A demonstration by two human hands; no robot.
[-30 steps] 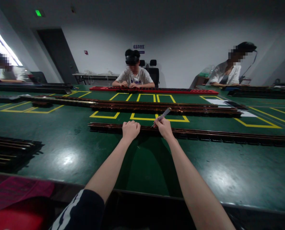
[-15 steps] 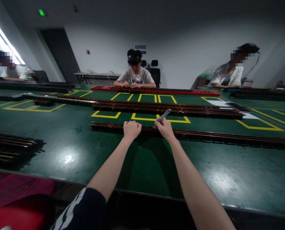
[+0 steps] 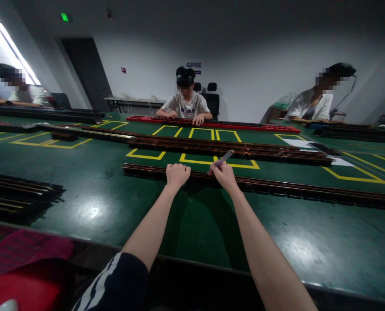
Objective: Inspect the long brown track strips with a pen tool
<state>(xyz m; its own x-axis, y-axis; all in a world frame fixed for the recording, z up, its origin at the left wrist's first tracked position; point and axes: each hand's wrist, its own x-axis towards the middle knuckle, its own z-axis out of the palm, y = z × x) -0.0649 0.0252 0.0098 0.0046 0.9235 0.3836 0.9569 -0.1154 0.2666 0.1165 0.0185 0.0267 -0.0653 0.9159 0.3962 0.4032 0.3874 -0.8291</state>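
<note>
A long dark strip with copper-coloured lines (image 3: 292, 188) lies across the green table (image 3: 115, 194) in front of me. My left hand (image 3: 177, 175) rests on it near its left end, fingers curled over the far edge. To the right, my right hand (image 3: 223, 173) grips a slim pen-like tool (image 3: 225, 159), its narrow tip pointing down and left at the strip between my hands. What the tip touches is too small to make out.
Behind lies a bundle of similar strips (image 3: 231, 147); more strips (image 3: 14, 196) sit at the left. Across the table a person (image 3: 187, 103) works at a red tray (image 3: 250, 125). Other people sit far left (image 3: 27, 96) and right (image 3: 312, 103).
The view has shifted slightly, so the background sits a little further right. The person opposite has moved their hands apart along the red tray. My hands keep nearly the same positions on the strip.
</note>
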